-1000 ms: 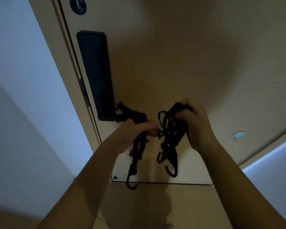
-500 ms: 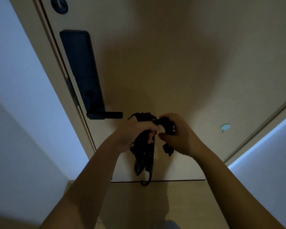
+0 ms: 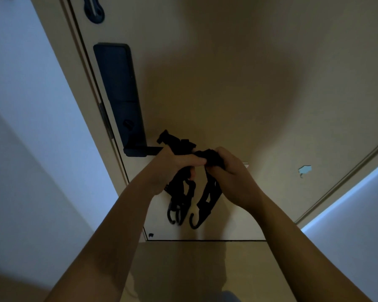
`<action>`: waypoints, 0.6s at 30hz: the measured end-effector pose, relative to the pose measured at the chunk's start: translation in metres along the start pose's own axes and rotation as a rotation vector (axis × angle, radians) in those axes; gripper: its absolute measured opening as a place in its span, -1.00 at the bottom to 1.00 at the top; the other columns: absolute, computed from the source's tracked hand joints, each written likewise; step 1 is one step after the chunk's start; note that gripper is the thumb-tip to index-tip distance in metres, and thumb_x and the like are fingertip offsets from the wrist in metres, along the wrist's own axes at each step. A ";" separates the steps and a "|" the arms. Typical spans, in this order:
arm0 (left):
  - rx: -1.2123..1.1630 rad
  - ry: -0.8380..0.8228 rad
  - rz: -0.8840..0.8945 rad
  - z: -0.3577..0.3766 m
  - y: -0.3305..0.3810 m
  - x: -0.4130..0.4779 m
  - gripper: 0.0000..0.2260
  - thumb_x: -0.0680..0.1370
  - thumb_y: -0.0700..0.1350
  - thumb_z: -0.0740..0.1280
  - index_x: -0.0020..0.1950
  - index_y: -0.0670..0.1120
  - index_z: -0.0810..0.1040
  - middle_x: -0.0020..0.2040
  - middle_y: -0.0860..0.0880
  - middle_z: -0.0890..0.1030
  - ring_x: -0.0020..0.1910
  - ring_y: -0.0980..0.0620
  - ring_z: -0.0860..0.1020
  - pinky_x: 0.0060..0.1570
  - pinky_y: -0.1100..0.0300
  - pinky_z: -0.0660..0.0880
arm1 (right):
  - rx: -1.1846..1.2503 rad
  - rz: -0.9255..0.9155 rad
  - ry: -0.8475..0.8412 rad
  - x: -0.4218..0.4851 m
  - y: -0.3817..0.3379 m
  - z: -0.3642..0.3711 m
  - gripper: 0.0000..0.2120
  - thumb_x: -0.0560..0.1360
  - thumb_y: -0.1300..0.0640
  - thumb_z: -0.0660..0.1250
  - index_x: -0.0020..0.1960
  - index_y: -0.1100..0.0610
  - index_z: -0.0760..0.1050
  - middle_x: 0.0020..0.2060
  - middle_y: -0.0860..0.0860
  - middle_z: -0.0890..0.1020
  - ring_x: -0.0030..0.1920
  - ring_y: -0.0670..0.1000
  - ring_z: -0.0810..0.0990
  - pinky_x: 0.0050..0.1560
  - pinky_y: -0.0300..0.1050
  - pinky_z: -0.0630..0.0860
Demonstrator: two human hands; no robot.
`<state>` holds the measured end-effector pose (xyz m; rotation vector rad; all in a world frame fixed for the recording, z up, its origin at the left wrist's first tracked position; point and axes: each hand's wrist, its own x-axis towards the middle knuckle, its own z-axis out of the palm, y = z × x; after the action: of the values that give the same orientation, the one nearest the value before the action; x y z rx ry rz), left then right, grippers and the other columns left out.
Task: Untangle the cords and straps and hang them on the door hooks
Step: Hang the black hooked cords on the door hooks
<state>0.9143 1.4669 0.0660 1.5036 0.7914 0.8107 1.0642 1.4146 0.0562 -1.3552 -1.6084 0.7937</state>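
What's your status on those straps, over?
Left hand and right hand both gripping. Black hooked straps bunched between them, hook ends dangling. Door lever just beside left hand, could snag.

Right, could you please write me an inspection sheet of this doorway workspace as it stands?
Surface: no table; the work happens in front of the flat beige door.
Job's things: tangled black fabric straps held between both hands, their curved black end hooks dangling below; nothing hangs on the visible part of the black oval fitting high on the door.
Clutter: nothing seen.
Grippers: left hand grips the bundle's left part; right hand grips its right part, the hands close together.
Cables: nothing seen besides the straps.
Surroundings: black rectangular lock plate with lever handle; pale wall at left; small pale chip in the door; beige floor.
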 end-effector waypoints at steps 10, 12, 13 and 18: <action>0.100 0.013 -0.043 -0.005 0.002 0.007 -0.86 0.44 -0.38 0.31 -0.25 -0.20 0.58 -0.43 0.05 0.60 -0.39 0.16 0.57 -0.32 0.33 0.48 | 0.121 0.138 0.055 0.010 -0.010 0.001 -0.87 0.48 0.38 0.10 -0.18 0.20 0.30 -0.41 0.02 0.39 -0.40 -0.06 0.34 -0.29 -0.12 0.34; 0.136 -0.019 -0.009 -0.005 0.000 0.008 -0.86 0.42 -0.36 0.38 -0.20 -0.12 0.58 -0.39 0.12 0.60 -0.34 0.23 0.57 -0.29 0.38 0.46 | -0.038 0.118 0.047 0.012 -0.010 0.001 -0.88 0.49 0.32 0.11 -0.19 0.18 0.29 -0.36 -0.02 0.42 -0.37 -0.07 0.35 -0.28 -0.15 0.29; 0.123 -0.040 -0.006 -0.005 0.000 0.008 -0.85 0.43 -0.33 0.39 -0.16 -0.08 0.58 -0.35 0.11 0.60 -0.32 0.23 0.58 -0.26 0.39 0.46 | -0.098 0.106 0.027 0.012 -0.012 0.000 -0.90 0.50 0.30 0.11 -0.17 0.17 0.31 -0.33 -0.04 0.46 -0.36 -0.08 0.38 -0.28 -0.16 0.29; 0.181 0.020 0.057 -0.002 0.001 0.011 -0.72 0.52 -0.10 0.32 -0.39 -0.13 0.48 -0.51 0.04 0.49 -0.49 0.14 0.46 -0.26 0.24 0.45 | -0.242 0.028 -0.080 0.017 -0.016 -0.005 -0.96 0.51 0.31 0.13 -0.04 0.22 0.30 -0.32 -0.01 0.47 -0.31 0.01 0.43 -0.21 -0.01 0.35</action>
<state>0.9180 1.4772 0.0679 1.6875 0.8589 0.8148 1.0610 1.4277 0.0757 -1.5347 -1.7977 0.6939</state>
